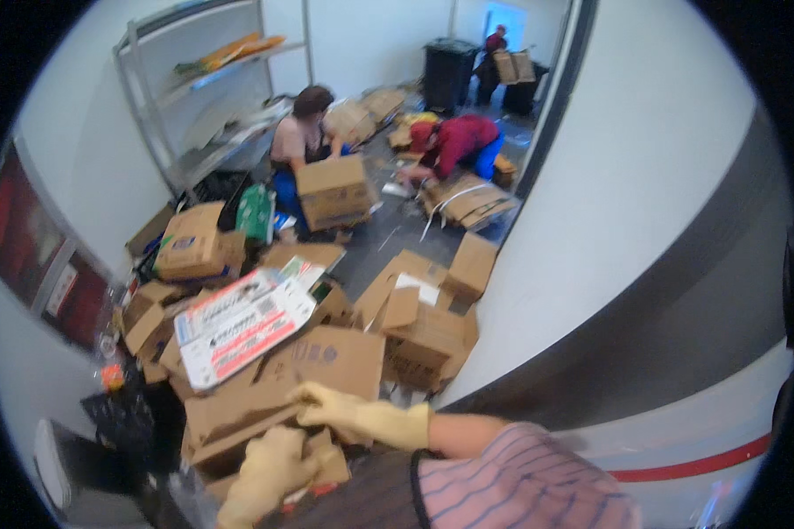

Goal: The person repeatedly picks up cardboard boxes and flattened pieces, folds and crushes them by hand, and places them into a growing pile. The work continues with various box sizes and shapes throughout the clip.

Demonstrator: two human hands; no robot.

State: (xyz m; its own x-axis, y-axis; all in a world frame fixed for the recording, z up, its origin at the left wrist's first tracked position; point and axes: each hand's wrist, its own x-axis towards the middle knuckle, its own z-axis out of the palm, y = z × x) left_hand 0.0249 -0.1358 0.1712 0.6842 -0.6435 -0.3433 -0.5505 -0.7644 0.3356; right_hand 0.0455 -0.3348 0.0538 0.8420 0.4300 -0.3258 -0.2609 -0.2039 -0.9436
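Note:
Pale yellow rubber gloves cover both my hands. In front of me a large brown cardboard box lies on its side, its flaps folded open toward me. My right hand reaches in from the right and is closed on the box's near edge. Closer to me, my left hand has its fingers curled beside a small cardboard flap; what they hold is hidden. A flattened white carton with red and pink print rests on the pile just beyond the box.
More boxes lean against the white wall at right. One co-worker handles a box; another in red bends over flattened cardboard. A metal shelf, black bag and dark bin stand around.

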